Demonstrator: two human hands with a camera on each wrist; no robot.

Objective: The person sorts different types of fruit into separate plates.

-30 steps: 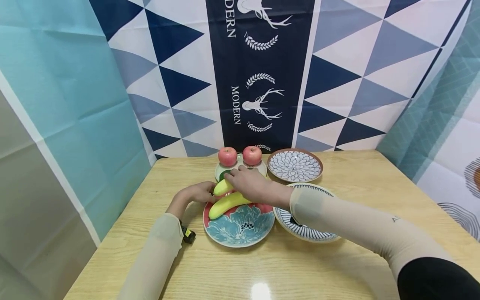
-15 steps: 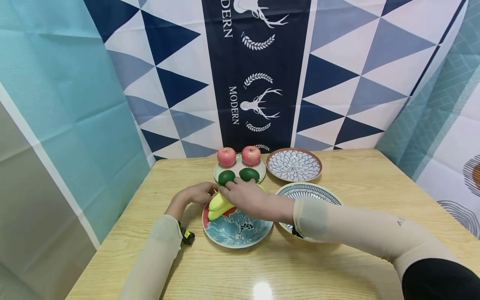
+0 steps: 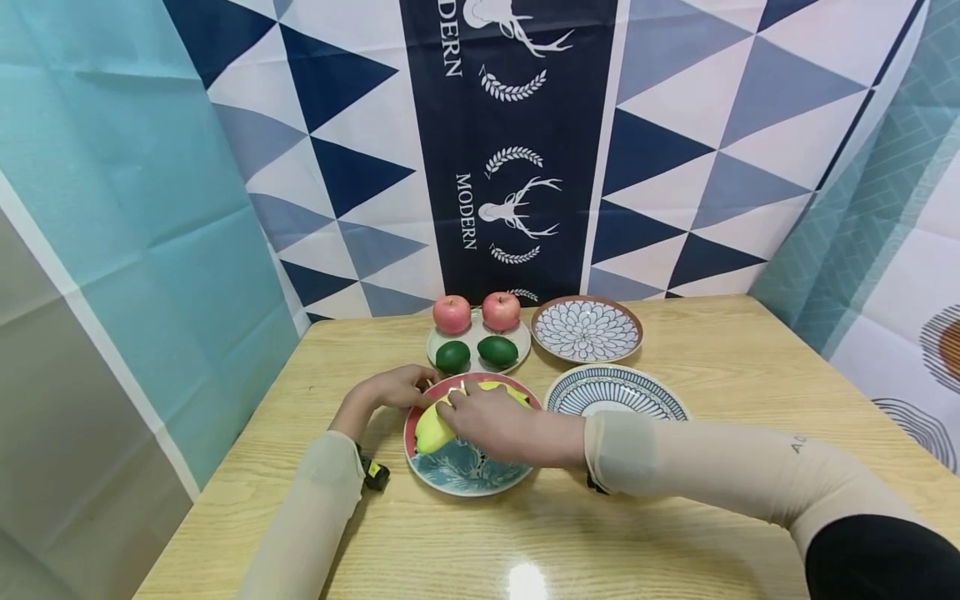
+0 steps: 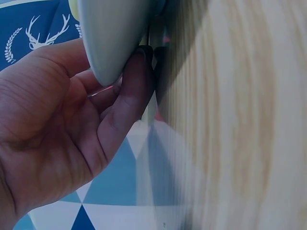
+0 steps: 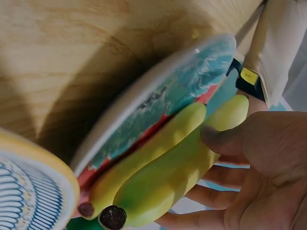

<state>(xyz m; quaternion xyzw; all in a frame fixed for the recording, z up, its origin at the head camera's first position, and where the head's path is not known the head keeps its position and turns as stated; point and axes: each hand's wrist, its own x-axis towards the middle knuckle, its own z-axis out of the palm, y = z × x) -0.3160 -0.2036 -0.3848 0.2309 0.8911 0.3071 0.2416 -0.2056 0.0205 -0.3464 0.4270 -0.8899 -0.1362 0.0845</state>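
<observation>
In the head view, a plate with a teal flower and red border lies at the table's middle. My left hand holds its left edge; the left wrist view shows the plate's rim between thumb and fingers. Two yellow-green bananas lie side by side over the plate. My right hand grips the nearer banana, thumb on one side and fingers on the other. The other banana lies against the plate's face. From the head, my right hand covers much of both.
Behind stands a pale plate with two red apples and two dark green, avocado-like fruits. A brown-rimmed plate is at back right. A blue-patterned plate sits under my right forearm. Fabric hangs behind the table.
My right hand has brought its banana down from the plate's far edge beside the other one, towards me. The dark green fruits are now uncovered. My left hand stays at the rim.
</observation>
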